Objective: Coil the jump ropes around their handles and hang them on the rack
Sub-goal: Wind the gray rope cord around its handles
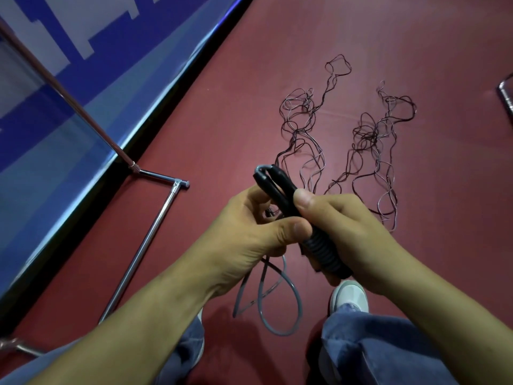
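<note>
The red floor [277, 37] holds messy thin ropes [369, 134] far off and a shiny rack bar [138, 254] on the left.

Rack [145, 241] cut off at left edge, dark object [506, 93] cropped at right edge

No legible text — only cropped white shapes on blue banner [69, 87]

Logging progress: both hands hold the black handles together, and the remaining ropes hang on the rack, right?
The left hand and right hand do hold the black handles together, but the remaining ropes lie tangled on the floor, not on the rack, as the head view shows.
</note>
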Available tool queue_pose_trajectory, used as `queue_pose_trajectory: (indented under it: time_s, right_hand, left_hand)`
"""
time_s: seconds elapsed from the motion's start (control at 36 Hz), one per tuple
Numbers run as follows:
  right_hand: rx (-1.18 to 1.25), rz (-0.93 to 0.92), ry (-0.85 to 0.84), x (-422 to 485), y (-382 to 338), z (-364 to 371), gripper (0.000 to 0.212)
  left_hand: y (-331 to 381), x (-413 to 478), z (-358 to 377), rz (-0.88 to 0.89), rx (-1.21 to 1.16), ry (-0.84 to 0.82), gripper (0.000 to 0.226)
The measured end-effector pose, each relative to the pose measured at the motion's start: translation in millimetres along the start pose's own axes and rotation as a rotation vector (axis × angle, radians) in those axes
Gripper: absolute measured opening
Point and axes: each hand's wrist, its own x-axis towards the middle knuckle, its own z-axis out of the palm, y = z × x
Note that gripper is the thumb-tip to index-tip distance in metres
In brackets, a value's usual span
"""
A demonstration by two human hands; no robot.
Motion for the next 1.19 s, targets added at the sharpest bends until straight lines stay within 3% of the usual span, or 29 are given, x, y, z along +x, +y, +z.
queue_pose_trajectory:
  time_s: [0.08, 0.22, 0.47, 0.69, 0.81, 0.92, 1.06, 1.19]
  right_hand:
    - [-0.028, 0.005, 0.013, -0.9, -3.0, -1.1, 0.053]
    - [-0.098, -0.034, 0.055, -1.2, -10.9, -7.8, 0.050]
    - [-0.189, -0.146, 0.142, -4.3, -7.8, -7.2, 0.013]
    - [-0.234, -0.184, 0.186, 0.3, 3.5, -4.6, 0.017]
    - [-0.350, -0.205, 0.192, 3.4, 7.4, -6.9, 0.015]
    - [-0.489, -0.224, 0.199, 5.5, 8.1, -8.0, 0.027]
    - [-0.351, -0.186, 0.175, 4.2, 6.9, -5.5, 0.016]
    - [-0.310, -0.179, 0.148, 1.8, -0.1, -1.7, 0.012]
  left_hand:
    - [2.0, 1.7, -1.5, -0.027, 0.038, 0.069, 0.034]
    - [13.1, -2.2, -11.4, -0.036, 0.214, 0.070, 0.036]
    - [14.8, 0.0, -19.5, 0.006, 0.467, 0.205, 0.025]
    - [5.7, 1.8, -9.9, -0.069, 0.883, 0.144, 0.023]
    - [10.5, -0.3, -9.5, -0.155, 0.798, 0.109, 0.028]
    - [11.1, -4.9, -8.7, -0.161, 0.832, 0.133, 0.035]
    - [11.7, -8.6, -9.9, -0.092, 0.769, 0.064, 0.034]
    - [14.5, -10.9, -10.6, -0.058, 0.704, 0.061, 0.056]
